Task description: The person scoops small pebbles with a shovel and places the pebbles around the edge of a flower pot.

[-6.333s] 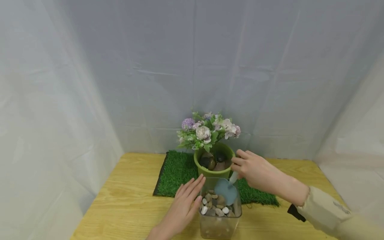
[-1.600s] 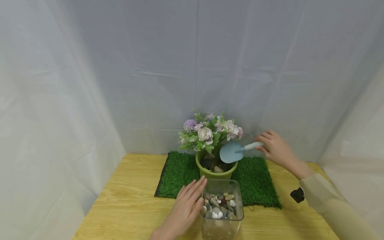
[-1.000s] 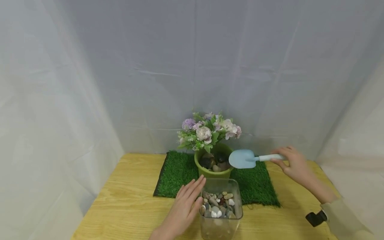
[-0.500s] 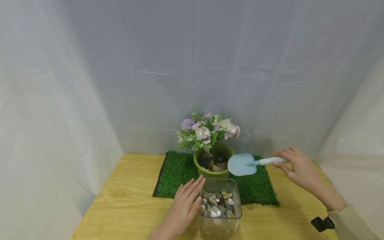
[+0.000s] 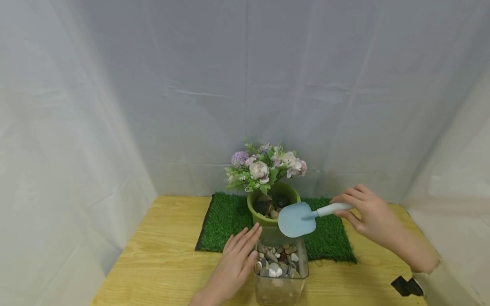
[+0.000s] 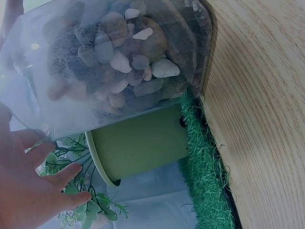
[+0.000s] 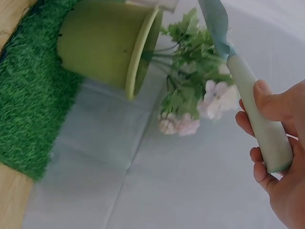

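Note:
My right hand point(image 5: 369, 216) grips the pale handle of a light blue garden trowel point(image 5: 296, 219). Its blade hangs above the back rim of a clear plastic container point(image 5: 281, 293), in front of the green flowerpot point(image 5: 264, 222); no stones show on it. Smooth pebbles point(image 5: 273, 259) in white, grey and brown fill part of the container. My left hand point(image 5: 231, 263) rests against the container's left side, fingers straight. Larger dark and tan stones point(image 5: 264, 207) lie in the pot around the stems of artificial flowers point(image 5: 260, 170). The right wrist view shows fingers and thumb wrapped round the trowel handle point(image 7: 259, 114).
The pot stands on a rectangle of artificial grass point(image 5: 226, 225), just behind the container. Beneath is a wooden table point(image 5: 160, 255). Pale sheeting point(image 5: 245, 85) hangs behind the table and at both sides.
Earlier the trowel was down among the pebbles, then over the pot, then off to its right. Now it has swung left and toward the container. The left hand has stayed put.

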Demonstrator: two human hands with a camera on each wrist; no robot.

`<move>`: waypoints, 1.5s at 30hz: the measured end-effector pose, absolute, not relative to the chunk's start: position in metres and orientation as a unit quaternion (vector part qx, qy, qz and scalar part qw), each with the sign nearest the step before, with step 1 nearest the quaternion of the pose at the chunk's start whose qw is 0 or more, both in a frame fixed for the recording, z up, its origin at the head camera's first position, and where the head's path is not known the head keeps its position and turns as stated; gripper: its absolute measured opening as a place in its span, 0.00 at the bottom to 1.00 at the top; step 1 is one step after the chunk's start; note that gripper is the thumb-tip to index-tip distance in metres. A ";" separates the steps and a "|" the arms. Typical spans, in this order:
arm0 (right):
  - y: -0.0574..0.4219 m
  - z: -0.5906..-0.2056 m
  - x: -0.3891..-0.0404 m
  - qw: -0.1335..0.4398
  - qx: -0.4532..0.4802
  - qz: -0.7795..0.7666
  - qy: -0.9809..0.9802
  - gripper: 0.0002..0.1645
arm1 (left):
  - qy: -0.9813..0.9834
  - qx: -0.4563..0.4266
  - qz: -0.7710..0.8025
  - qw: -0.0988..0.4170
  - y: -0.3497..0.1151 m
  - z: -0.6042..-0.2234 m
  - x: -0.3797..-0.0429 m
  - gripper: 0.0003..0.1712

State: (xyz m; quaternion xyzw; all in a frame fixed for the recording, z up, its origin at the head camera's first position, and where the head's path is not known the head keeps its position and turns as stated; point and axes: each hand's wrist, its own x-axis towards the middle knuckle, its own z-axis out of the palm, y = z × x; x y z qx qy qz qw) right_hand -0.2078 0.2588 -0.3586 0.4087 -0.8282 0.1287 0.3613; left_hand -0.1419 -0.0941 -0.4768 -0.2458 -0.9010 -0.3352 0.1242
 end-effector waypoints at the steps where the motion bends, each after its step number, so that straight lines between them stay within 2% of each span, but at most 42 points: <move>1: 0.255 -0.357 -0.206 0.360 0.415 0.128 -0.826 0.33 | -0.901 -0.246 -0.335 0.126 -0.094 -0.477 -0.142 0.30; 11: 0.218 -0.357 -0.195 0.364 0.500 0.045 -0.785 0.33 | -0.901 -0.245 -0.332 0.132 -0.094 -0.479 -0.142 0.30; 16: 0.205 -0.358 -0.192 0.352 0.518 -0.015 -0.779 0.11 | -0.902 -0.247 -0.333 0.121 -0.095 -0.478 -0.142 0.30; 17: 0.202 -0.358 -0.192 0.350 0.519 -0.028 -0.779 0.10 | -0.903 -0.247 -0.333 0.119 -0.095 -0.478 -0.142 0.30; 22: 0.190 -0.359 -0.189 0.336 0.519 -0.083 -0.782 0.18 | -0.902 -0.246 -0.333 0.119 -0.094 -0.478 -0.143 0.30; 29: 0.177 -0.359 -0.183 0.299 0.510 -0.146 -0.793 0.18 | -0.900 -0.249 -0.338 0.120 -0.094 -0.479 -0.143 0.29; 41: 0.151 -0.353 -0.164 0.334 0.502 -0.228 -0.765 0.16 | -0.898 -0.246 -0.345 0.118 -0.095 -0.478 -0.142 0.29; 45: 0.146 -0.357 -0.163 0.329 0.516 -0.239 -0.754 0.13 | -0.898 -0.244 -0.348 0.114 -0.094 -0.478 -0.142 0.29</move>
